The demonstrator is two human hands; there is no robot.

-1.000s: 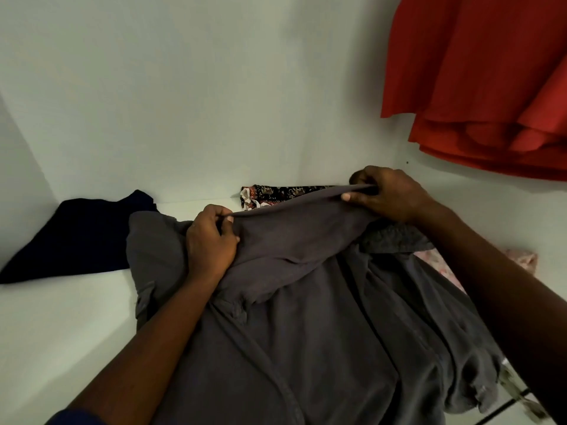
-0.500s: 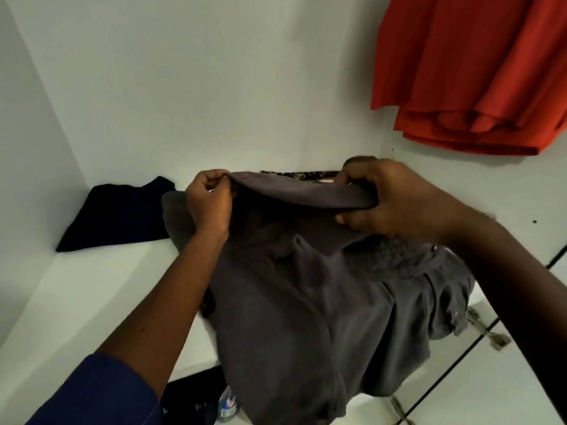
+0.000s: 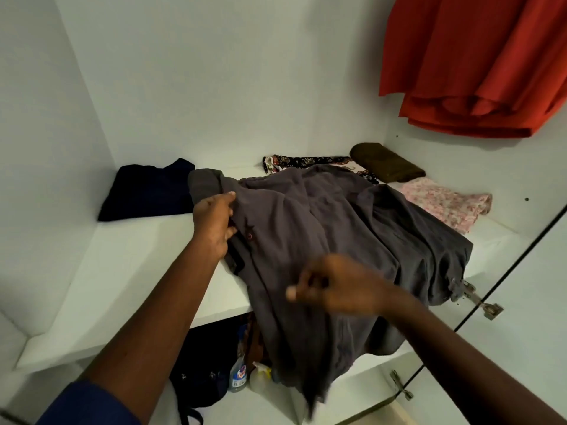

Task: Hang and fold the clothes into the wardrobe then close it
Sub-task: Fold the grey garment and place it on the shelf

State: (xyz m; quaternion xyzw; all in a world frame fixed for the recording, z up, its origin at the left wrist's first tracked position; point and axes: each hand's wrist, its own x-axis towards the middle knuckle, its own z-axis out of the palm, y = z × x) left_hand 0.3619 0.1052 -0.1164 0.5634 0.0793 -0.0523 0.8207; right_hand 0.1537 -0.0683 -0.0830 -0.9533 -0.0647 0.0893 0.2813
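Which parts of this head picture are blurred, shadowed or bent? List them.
Head view: the right hand is smeared by motion blur, so its grip cannot be read; the left hand on the grey shirt is sharp; the space under the shelf lies in deep shadow; the wide lens bows the wardrobe walls; light is soft, no glare.

White wardrobe walls [image 3: 214,72] enclose a white shelf [image 3: 129,271], with metal hinges [image 3: 481,302] at right.

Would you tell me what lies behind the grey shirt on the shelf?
Behind the grey shirt lie a dark patterned cloth, an olive folded garment and a pink floral one; the shirt covers their near parts.
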